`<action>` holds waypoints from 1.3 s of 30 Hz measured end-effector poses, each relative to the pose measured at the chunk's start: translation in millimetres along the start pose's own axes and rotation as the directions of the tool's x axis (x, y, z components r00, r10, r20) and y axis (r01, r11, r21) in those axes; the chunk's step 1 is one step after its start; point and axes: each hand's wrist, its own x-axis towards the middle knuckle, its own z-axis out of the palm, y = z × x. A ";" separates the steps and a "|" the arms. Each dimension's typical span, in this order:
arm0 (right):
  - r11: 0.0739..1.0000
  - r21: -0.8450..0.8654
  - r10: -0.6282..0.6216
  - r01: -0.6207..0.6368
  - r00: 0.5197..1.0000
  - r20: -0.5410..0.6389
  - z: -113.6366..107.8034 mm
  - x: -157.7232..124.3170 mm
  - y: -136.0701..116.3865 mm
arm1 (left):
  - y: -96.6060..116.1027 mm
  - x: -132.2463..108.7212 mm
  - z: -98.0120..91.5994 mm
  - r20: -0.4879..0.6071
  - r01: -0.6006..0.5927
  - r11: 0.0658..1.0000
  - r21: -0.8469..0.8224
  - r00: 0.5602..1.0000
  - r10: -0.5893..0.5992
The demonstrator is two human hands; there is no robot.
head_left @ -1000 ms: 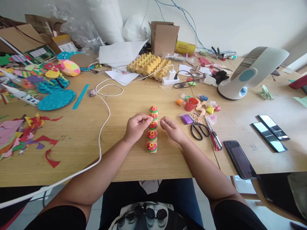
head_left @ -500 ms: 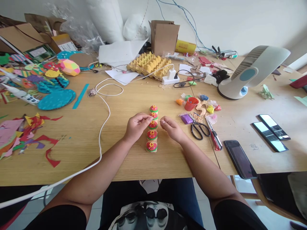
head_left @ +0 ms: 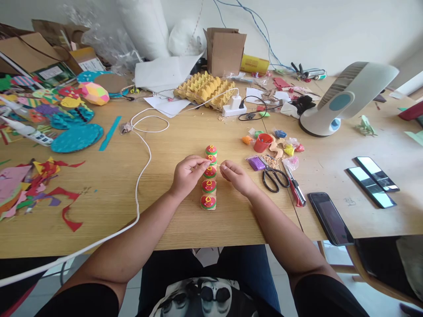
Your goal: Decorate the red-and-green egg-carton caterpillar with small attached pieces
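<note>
A strip of egg carton with several domed cups stands upright in a column in front of me, each cup coloured red with a green band and a small yellow loop. Above its upper cups, my left hand pinches one end of a thin pale strand. The other end runs to the closed fingertips of my right hand, just right of the strip. Whether the strand is a stick or a soft thread is too fine to tell. Part of the second and third cups is hidden behind the strand and left fingers.
Scissors, a utility knife, a red cup and clay packets lie to the right, near phones and a fan. A white cable crosses my left forearm's side. Paper scraps lie left; egg trays stand behind.
Both hands stay in nearly the same place, still with the strand between them. The whole view has shifted very slightly; nothing else visibly moved.
</note>
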 end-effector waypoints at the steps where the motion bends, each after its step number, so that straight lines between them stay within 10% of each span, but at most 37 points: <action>1: 1.000 0.005 -0.005 0.005 1.000 0.004 -0.1 0.2 0.3 | 0.0 0.0 -0.1 -0.001 -0.006 1.000 0.013 1.000 0.006; 39: 0.983 0.170 0.046 -0.061 0.995 0.093 1.5 -0.8 0.9 | -1.0 -1.8 3.8 0.135 0.157 0.965 -0.210 0.982 -0.131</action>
